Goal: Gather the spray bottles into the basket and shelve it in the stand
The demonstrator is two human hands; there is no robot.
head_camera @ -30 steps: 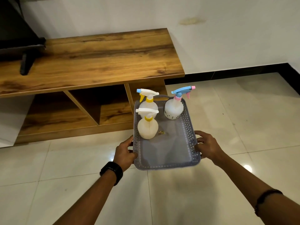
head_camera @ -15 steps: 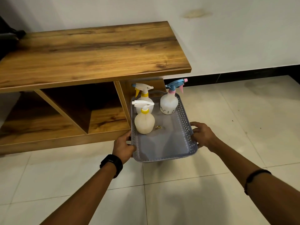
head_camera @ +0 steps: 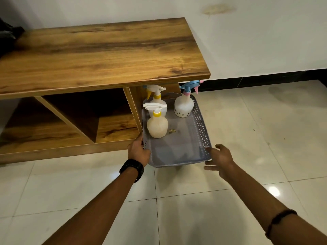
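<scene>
A grey perforated basket [head_camera: 178, 152] is held low over the tiled floor, its far end under the top of the wooden stand [head_camera: 106, 53], at the rightmost compartment. Three spray bottles stand in it: a cream one with a white trigger and yellow collar [head_camera: 157, 125] at front left, a similar one [head_camera: 157, 98] right behind it, and a white one with a blue and pink trigger [head_camera: 184, 106] at back right. My left hand [head_camera: 138, 152] grips the basket's left rim. My right hand [head_camera: 219, 160] is at the near right corner, fingers spread, only fingertips touching the rim.
The stand has open compartments with slanted dividers [head_camera: 134, 110] left of the basket. A black object [head_camera: 7, 36] sits on the stand's far left. White wall with black skirting [head_camera: 265, 80] lies behind. A small yellowish scrap [head_camera: 172, 131] lies in the basket.
The basket has moved forward and lower, its far end now under the stand's top. My right hand has loosened from the right rim and slid back to the near corner.
</scene>
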